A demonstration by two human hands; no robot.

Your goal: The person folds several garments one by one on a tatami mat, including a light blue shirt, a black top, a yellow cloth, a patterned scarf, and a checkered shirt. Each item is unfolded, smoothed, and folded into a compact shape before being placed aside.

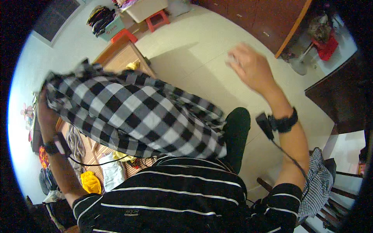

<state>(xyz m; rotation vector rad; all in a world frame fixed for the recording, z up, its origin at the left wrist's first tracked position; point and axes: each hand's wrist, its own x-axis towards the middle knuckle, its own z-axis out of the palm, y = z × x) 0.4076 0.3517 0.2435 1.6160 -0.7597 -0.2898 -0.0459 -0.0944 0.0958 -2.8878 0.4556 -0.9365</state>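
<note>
A black, grey and white checked shirt [140, 113] is spread in the air across my lap, blurred at its far left end. My left hand [48, 87] is at that end, mostly covered by the cloth, so its fingers do not show. To the right, apart from the shirt, my right hand [247, 65] is raised over the floor with its fingers partly curled and blurred; nothing shows clearly in it. Each wrist bears a black strap with a small device and a cable.
Beneath the shirt, a bed with a striped mat [90, 145] bears a yellow cloth [91, 182], a white garment [112, 171] and grey clothing [75, 142]. A teal basket of clothes [113, 27] and red stools [157, 20] stand beyond. At right are a fan [301, 62] and a chair with a checked cloth [314, 183].
</note>
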